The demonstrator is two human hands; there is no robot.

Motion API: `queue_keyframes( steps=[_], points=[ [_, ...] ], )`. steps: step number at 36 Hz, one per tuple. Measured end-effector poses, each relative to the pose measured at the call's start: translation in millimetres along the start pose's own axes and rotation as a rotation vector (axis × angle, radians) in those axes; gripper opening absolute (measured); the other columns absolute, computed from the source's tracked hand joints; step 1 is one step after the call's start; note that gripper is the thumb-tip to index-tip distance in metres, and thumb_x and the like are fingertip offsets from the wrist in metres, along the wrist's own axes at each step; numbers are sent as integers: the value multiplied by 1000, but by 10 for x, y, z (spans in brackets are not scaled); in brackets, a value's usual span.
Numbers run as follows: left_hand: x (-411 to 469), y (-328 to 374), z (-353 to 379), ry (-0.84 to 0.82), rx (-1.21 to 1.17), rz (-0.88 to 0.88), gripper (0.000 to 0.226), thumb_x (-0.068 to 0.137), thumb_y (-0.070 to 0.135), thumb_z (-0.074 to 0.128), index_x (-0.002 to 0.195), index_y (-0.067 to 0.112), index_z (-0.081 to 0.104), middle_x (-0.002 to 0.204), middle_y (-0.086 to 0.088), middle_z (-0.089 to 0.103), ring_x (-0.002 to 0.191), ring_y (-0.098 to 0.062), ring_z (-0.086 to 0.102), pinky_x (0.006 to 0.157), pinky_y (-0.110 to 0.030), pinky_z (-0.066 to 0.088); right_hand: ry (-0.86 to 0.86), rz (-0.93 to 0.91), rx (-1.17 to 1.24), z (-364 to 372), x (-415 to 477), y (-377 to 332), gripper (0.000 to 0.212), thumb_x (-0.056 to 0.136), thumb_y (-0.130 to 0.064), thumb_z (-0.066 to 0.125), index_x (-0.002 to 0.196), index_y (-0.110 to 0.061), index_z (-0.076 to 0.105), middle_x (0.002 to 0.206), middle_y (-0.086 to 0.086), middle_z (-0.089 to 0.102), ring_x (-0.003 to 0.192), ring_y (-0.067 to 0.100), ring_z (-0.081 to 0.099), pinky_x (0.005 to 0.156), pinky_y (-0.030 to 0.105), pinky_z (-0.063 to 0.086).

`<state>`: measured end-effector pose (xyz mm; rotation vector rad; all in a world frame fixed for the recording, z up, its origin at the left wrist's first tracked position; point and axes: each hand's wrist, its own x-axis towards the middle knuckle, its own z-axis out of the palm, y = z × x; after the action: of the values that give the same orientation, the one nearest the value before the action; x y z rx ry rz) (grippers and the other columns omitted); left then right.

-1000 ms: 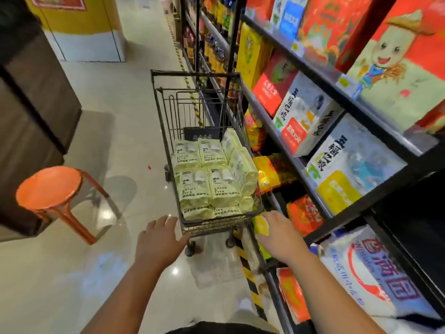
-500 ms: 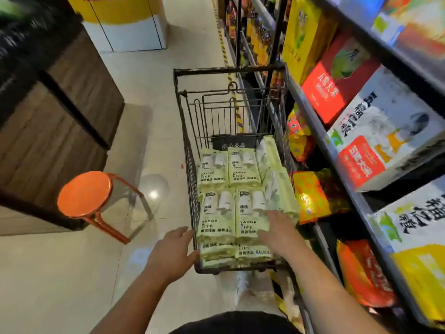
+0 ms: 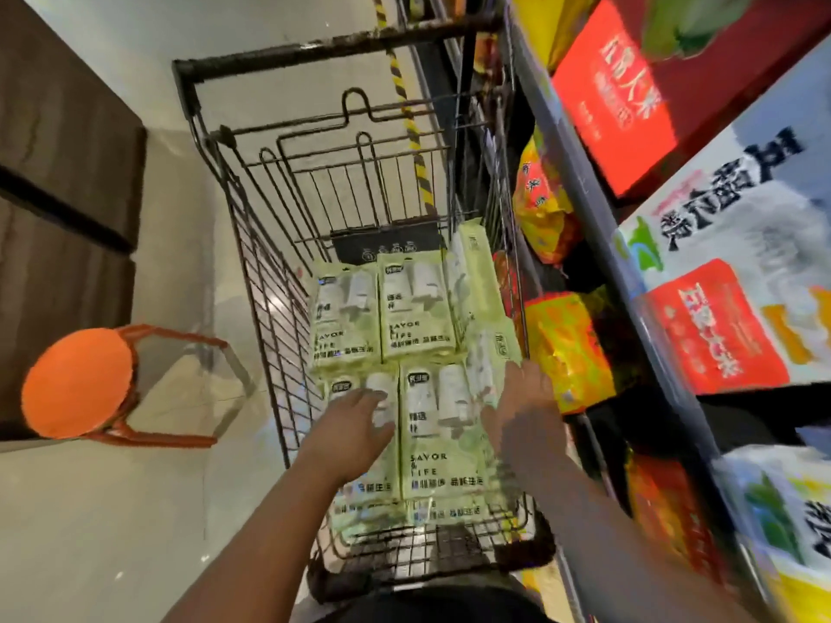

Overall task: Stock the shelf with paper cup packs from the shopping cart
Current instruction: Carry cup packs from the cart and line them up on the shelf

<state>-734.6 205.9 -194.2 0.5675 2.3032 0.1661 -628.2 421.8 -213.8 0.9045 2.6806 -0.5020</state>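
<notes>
Cup packs (image 3: pixel 443 424): six on top; left hand (image 3: pixel 348 436), right hand (image 3: pixel 526 420) touching

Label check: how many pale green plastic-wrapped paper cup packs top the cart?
6 pale green plastic-wrapped paper cup packs: two flat far, two flat near, two on edge at right. More lie partly hidden beneath.

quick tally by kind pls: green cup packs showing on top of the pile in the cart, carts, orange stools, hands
green cup packs on top: 6 (4 flat, 2 on edge along the right wall; more beneath, not countable)
shopping cart: 1
orange stool: 1
hands: 2 (left hand, right hand)
total: 10
</notes>
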Motion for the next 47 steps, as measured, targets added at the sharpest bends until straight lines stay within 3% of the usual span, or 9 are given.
queue_keyframes(
  steps=[4,9,14,19,25,30,34,38,47],
  points=[
    [533,171,-165,0,-40,32,59,100,46,51,151,18,40,156,-6,39,140,-26,40,114,-38,37,-36,2,-140,208,-21,-2,91,63,-34,87,135,8,53,126,25,58,112,38,48,90,47,52],
    [1145,530,-401,44,-119,65,60,100,47,52,150,16,40,154,-9,42,136,-27,45,109,-34,36,27,5,-268,353,68,100,56,80,-16,74,131,-3,54,111,21,65,88,31,52,65,36,53],
    [1777,1006,-540,51,-281,45,60,100,44,54,149,13,40,151,-11,47,130,-29,52,102,-33,41,-33,54,-32,410,-11,-18,89,74,-39,77,150,-17,38,145,25,38,123,44,47,96,54,50],
    [2410,1376,-469,-36,-513,-98,73,85,51,71,137,7,45,132,-13,62,111,-32,63,92,-37,52,-34,148,140,371,-25,-37,97,75,-40,80,152,-16,26,152,12,30,138,37,43,96,43,55],
    [2777,1534,-283,19,-655,-228,95,71,37,87,141,7,30,133,-18,55,117,-37,58,96,-43,52,-94,233,74,400,59,-60,109,41,-45,94,136,-8,56,129,16,56,105,37,66,71,41,61],
    [2844,1472,-258,-63,-688,-272,121,70,35,88,151,26,-2,125,-18,58,104,-40,62,83,-54,57,-89,241,19,466,78,-49,111,37,-46,94,135,-5,61,125,20,53,100,41,66,72,46,61],
    [2824,1282,-283,70,-688,-190,127,73,24,85,155,21,-11,128,-15,53,106,-34,59,91,-42,54,-100,226,-4,369,50,-69,110,46,-50,92,141,-7,56,128,20,56,106,39,66,81,43,60],
    [2743,1143,-285,113,-823,-202,138,53,29,89,153,37,-6,145,-18,43,124,-42,52,103,-56,48,-117,224,-24,353,73,-87,113,44,-47,93,142,-5,55,126,23,57,102,41,65,79,45,59],
    [2739,1217,-181,84,-786,-286,137,65,31,94,154,19,-8,144,-18,48,127,-40,51,107,-53,44,-170,268,71,404,59,-196,125,51,-44,93,153,-6,33,132,10,59,109,31,64,79,36,59]
  ],
)
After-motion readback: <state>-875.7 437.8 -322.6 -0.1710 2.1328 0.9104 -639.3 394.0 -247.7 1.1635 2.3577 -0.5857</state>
